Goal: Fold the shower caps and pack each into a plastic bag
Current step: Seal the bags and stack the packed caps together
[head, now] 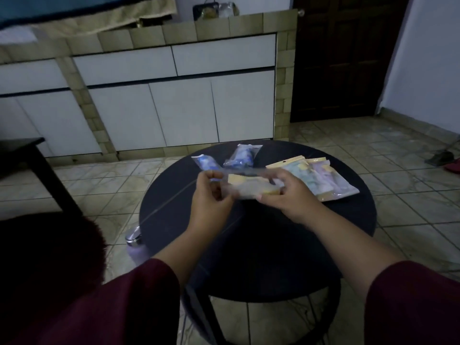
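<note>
Clear plastic bag with yellow header (245, 186): left hand (211, 197) and right hand (286, 195) pinch opposite ends; mouth should be spread wide before inserting cap.

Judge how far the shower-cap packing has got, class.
Done: two packed blue bags lie at the table's far edge. In hand: the left hand and right hand hold a clear bag; its contents are blurred. Left: the pastel packs on the right look unopened.
</note>
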